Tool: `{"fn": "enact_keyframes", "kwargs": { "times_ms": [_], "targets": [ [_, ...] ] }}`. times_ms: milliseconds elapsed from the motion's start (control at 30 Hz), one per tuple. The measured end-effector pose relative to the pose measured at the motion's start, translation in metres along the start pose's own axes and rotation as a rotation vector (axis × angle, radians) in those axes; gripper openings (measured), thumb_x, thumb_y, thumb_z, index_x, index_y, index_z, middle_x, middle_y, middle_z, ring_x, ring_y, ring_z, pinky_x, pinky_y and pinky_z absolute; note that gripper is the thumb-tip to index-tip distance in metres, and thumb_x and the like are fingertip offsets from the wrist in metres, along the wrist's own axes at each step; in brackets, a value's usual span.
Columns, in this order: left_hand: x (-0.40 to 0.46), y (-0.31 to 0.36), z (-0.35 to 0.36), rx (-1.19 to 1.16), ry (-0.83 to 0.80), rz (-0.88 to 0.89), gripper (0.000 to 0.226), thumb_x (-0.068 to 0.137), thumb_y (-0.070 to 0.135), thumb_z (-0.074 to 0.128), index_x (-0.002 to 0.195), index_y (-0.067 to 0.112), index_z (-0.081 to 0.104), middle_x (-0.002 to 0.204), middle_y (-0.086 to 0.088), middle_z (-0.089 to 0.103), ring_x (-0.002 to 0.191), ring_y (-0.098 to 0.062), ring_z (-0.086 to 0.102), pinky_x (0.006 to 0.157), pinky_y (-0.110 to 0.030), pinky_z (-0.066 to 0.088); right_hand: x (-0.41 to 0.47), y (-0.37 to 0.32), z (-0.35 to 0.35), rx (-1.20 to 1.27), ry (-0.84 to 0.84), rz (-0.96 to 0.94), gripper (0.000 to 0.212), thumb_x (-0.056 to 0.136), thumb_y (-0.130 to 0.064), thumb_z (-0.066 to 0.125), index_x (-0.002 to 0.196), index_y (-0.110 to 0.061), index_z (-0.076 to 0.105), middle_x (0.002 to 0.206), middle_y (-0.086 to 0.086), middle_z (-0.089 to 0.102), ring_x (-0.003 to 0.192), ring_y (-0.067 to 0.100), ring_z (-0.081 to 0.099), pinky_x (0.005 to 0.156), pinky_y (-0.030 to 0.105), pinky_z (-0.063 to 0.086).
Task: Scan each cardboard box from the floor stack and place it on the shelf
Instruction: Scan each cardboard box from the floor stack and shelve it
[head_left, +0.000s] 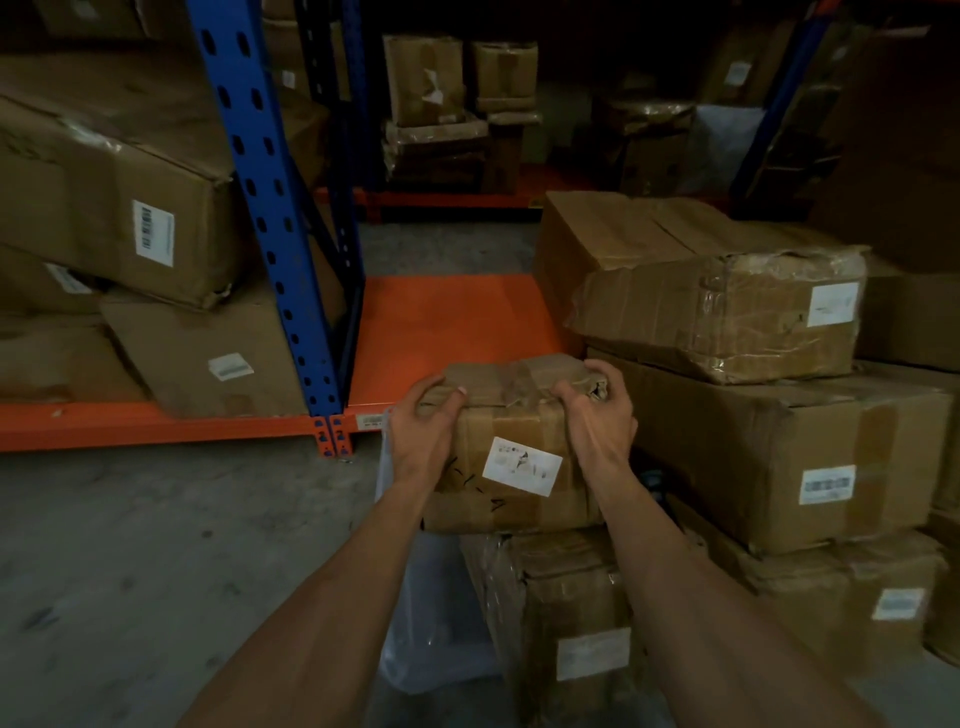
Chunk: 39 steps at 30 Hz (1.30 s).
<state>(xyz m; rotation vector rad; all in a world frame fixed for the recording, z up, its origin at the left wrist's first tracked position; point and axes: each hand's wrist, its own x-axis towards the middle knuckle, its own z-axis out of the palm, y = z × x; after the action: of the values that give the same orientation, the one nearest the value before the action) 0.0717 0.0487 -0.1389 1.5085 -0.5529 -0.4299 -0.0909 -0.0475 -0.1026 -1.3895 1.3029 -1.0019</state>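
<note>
A small taped cardboard box (514, 415) with a white label on its near face sits on top of the floor stack (571, 613). My left hand (423, 431) grips its top left corner with curled fingers. My right hand (597, 415) grips the torn top right corner. The orange shelf deck (447, 317) lies just behind the box, bare in the middle. No scanner shows in either hand.
A blue rack upright (275, 234) stands left of the bare deck. Large boxes (119, 192) fill the shelf bay to the left. More boxes (727, 312) are piled to the right. A clear plastic bag (426, 613) hangs beside the stack. Grey concrete floor (156, 561) spreads at left.
</note>
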Motion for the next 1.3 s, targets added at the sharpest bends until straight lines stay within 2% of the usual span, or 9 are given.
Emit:
{"fn": "enact_keyframes", "kwargs": {
  "times_ms": [133,233,400,500,567,700,833,1067,1300],
  "targets": [
    [-0.001,0.040,-0.007,0.038,0.002,0.057,0.034,0.079,0.032,0.079,0.112,0.024,0.072,0.099,0.014,0.069,0.088,0.007,0.063,0.066,-0.002,0.045,-0.008,-0.026,-0.009,0.069,-0.004,-0.016,0.040,0.081,-0.031,0.076,0.114,-0.044,0.057,0.118,-0.008,0.055,0.114,0.021,0.047,0.080,0.030,0.038],
    [-0.005,0.093,-0.016,0.092,0.016,0.089,0.033,0.079,0.037,0.079,0.110,0.029,0.072,0.098,0.019,0.068,0.087,0.013,0.061,0.067,-0.001,0.044,-0.022,-0.067,-0.021,0.136,-0.003,-0.039,0.041,0.080,-0.029,0.078,0.114,-0.041,0.058,0.103,-0.024,0.056,0.094,0.001,0.054,0.067,0.017,0.039],
    [-0.018,0.206,-0.030,0.145,0.031,0.139,0.032,0.079,0.040,0.078,0.110,0.034,0.071,0.108,0.020,0.066,0.094,0.013,0.060,0.077,-0.005,0.046,-0.051,-0.165,-0.052,0.166,0.016,-0.082,0.044,0.082,-0.020,0.079,0.118,-0.034,0.057,0.107,-0.022,0.058,0.094,-0.013,0.058,0.077,0.010,0.043],
    [-0.027,0.284,-0.035,0.144,0.018,0.143,0.031,0.079,0.038,0.078,0.109,0.035,0.071,0.106,0.021,0.066,0.093,0.012,0.060,0.076,-0.006,0.047,-0.068,-0.236,-0.075,0.220,0.050,-0.109,0.045,0.081,-0.011,0.080,0.117,-0.027,0.060,0.104,-0.025,0.058,0.086,-0.027,0.055,0.066,-0.001,0.042],
    [-0.035,0.340,-0.039,0.140,0.019,0.152,0.032,0.079,0.036,0.078,0.110,0.034,0.070,0.102,0.022,0.065,0.091,0.012,0.060,0.075,-0.006,0.047,-0.082,-0.289,-0.093,0.240,0.077,-0.117,0.044,0.079,-0.008,0.081,0.116,-0.024,0.063,0.105,-0.023,0.060,0.090,-0.020,0.058,0.071,0.003,0.046],
    [-0.053,0.461,-0.045,0.115,0.006,0.179,0.032,0.080,0.030,0.079,0.110,0.026,0.071,0.094,0.022,0.065,0.084,0.015,0.060,0.069,-0.002,0.044,-0.110,-0.400,-0.134,0.250,0.084,-0.112,0.044,0.080,-0.011,0.080,0.117,-0.026,0.063,0.112,-0.014,0.062,0.104,0.007,0.061,0.093,0.034,0.054],
    [-0.067,0.568,-0.052,0.091,-0.009,0.229,0.031,0.080,0.029,0.079,0.110,0.026,0.071,0.094,0.021,0.066,0.084,0.015,0.060,0.070,-0.004,0.045,-0.135,-0.495,-0.170,0.286,0.093,-0.160,0.044,0.082,-0.012,0.079,0.119,-0.025,0.061,0.109,-0.019,0.059,0.100,0.004,0.061,0.091,0.042,0.057],
    [-0.094,0.698,-0.063,0.053,0.044,0.339,0.028,0.078,0.037,0.078,0.105,0.035,0.070,0.089,0.021,0.067,0.080,0.009,0.063,0.063,-0.008,0.048,-0.159,-0.617,-0.216,0.303,0.109,-0.317,0.040,0.079,-0.018,0.080,0.113,-0.030,0.061,0.104,-0.023,0.059,0.088,-0.025,0.053,0.065,0.001,0.041],
    [-0.103,0.789,-0.068,0.046,0.115,0.460,0.027,0.078,0.039,0.079,0.104,0.034,0.071,0.099,0.021,0.067,0.093,0.004,0.061,0.080,-0.016,0.048,-0.170,-0.699,-0.241,0.345,0.089,-0.403,0.038,0.077,-0.022,0.079,0.111,-0.029,0.063,0.092,-0.020,0.063,0.078,-0.024,0.055,0.061,0.000,0.038]
  ]
}}
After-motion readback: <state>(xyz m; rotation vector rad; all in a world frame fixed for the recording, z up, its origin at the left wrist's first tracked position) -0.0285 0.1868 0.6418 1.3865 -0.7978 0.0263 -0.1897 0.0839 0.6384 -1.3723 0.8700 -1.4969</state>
